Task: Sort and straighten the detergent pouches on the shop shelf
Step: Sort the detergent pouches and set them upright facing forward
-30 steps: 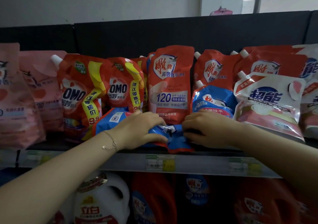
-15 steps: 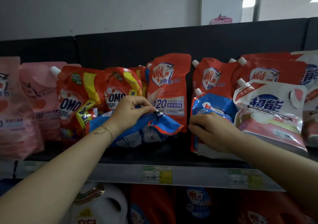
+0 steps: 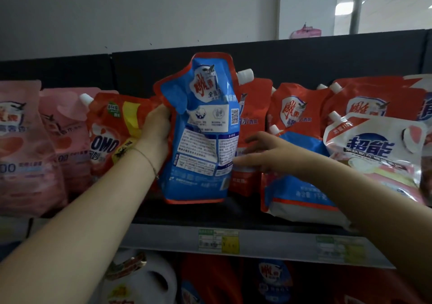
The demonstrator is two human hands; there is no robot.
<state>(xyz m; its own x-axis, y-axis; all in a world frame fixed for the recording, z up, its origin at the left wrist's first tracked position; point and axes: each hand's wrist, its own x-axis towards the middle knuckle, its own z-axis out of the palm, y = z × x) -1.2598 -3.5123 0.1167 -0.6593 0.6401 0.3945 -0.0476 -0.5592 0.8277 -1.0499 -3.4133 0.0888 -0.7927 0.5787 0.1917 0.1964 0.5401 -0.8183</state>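
Just left of the shelved blue pouch (image 3: 299, 186): held-up blue pouch (image 3: 201, 140) upright, back out, gripped in left hand (image 3: 156, 128); right hand (image 3: 264, 154) open, between the two.

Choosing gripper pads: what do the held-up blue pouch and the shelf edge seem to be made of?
Blue pouch: flexible glossy plastic film, judging by its creases and sheen. Shelf edge: probably grey painted metal, as it looks smooth and straight; it could be plastic.
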